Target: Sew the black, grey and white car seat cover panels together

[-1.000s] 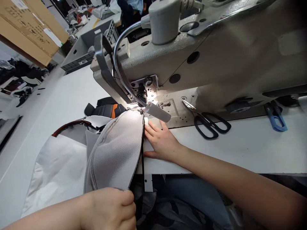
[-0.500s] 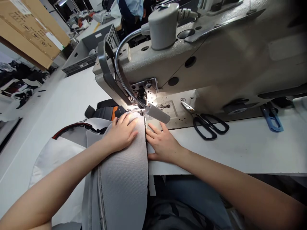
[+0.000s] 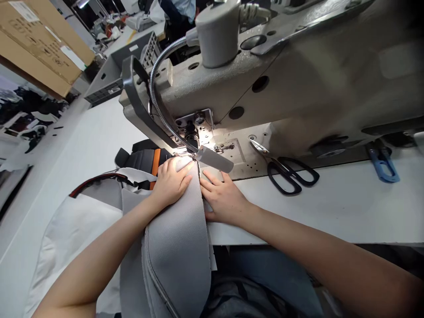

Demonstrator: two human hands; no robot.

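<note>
A grey mesh fabric panel [image 3: 180, 247] is lying with its far end at the lit needle area of an industrial sewing machine [image 3: 298, 84], while its near end is reaching past the near edge of a white worktable [image 3: 281, 221]. The left hand [image 3: 170, 183] is resting on the panel's far end, its fingers lying extended and unclenched over the cloth. The right hand [image 3: 225, 198] is bracing beside the panel's right edge, its fingers spreading apart and gripping nothing (the fingertips are just meeting that edge). Smooth white fabric [image 3: 76, 238] is spreading out to the left, and a black padded piece [image 3: 139, 161] with an orange strip is lying beyond it. A small lamp head [image 3: 216, 159] is hanging just beyond the right hand. Black-handled scissors [image 3: 286, 174] are lying to the right, and a blue-handled tool [image 3: 384, 165] farther right. At the far left, a grey plastic crate [image 3: 104, 90] and a cardboard box [image 3: 46, 48] are standing.
</note>
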